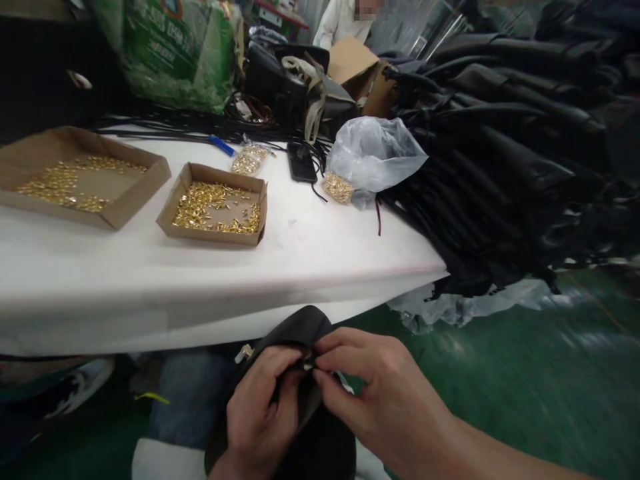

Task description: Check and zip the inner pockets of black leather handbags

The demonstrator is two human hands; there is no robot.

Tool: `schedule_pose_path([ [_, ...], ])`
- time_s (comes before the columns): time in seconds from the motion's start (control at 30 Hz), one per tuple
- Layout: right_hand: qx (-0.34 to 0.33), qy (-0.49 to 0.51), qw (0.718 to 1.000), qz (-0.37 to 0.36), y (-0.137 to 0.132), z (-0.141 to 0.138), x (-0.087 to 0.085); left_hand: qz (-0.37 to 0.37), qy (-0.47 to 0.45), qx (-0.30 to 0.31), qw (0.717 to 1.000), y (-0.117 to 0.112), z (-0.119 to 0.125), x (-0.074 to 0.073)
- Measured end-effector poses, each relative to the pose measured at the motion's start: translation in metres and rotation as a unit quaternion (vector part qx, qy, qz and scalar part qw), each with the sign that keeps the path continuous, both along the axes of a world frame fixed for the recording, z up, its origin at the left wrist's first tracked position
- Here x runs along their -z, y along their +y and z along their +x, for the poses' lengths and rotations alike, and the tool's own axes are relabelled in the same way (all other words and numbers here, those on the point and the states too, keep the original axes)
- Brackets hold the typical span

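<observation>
A black leather-like bag piece (300,325) rests on my lap, below the table's front edge. My left hand (263,407) is closed around its folded edge, thumb and fingers pinching the material. Just right of it, my right hand (370,373) pinches at the same spot, its fingertips meeting around something small and shiny, too hidden to name. A small gold metal fitting (245,353) sticks out at the left side of the black piece.
On the white table (310,247) stand a small cardboard tray (215,235) of gold metal pieces and a larger cardboard tray (140,200). Behind lie a phone (301,163) and a clear plastic bag (375,157). Black material (500,153) is heaped at right. A person (345,23) is at the back.
</observation>
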State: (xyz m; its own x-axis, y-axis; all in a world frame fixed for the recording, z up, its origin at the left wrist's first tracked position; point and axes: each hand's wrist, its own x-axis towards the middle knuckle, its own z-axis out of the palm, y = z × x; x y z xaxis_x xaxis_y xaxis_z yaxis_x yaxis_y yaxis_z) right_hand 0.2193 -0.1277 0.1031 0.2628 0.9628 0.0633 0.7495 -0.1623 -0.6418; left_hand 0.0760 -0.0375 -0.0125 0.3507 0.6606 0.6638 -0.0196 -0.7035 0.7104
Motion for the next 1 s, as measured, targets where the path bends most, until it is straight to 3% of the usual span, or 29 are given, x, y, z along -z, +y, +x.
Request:
schedule_pose_path([
  [0.13,-0.007,-0.044,0.999,0.007,-0.004,-0.001,0.0,-0.004,-0.002,0.037,0.999,0.002,-0.002,-0.001],
  [0.37,-0.034,-0.132,0.99,-0.033,-0.004,0.003,-0.008,-0.062,0.017,0.137,0.988,0.015,0.001,-0.016],
  [0.57,-0.092,-0.14,0.984,-0.062,-0.006,0.009,-0.01,-0.053,0.026,0.167,0.984,0.017,0.0,-0.013],
  [0.87,-0.064,-0.134,0.986,-0.08,-0.01,0.006,-0.017,-0.024,0.065,0.265,0.962,0.036,-0.005,-0.014],
  [1.0,-0.039,-0.133,0.989,-0.046,-0.01,0.004,-0.009,-0.054,0.055,0.246,0.966,0.029,-0.001,-0.015],
])
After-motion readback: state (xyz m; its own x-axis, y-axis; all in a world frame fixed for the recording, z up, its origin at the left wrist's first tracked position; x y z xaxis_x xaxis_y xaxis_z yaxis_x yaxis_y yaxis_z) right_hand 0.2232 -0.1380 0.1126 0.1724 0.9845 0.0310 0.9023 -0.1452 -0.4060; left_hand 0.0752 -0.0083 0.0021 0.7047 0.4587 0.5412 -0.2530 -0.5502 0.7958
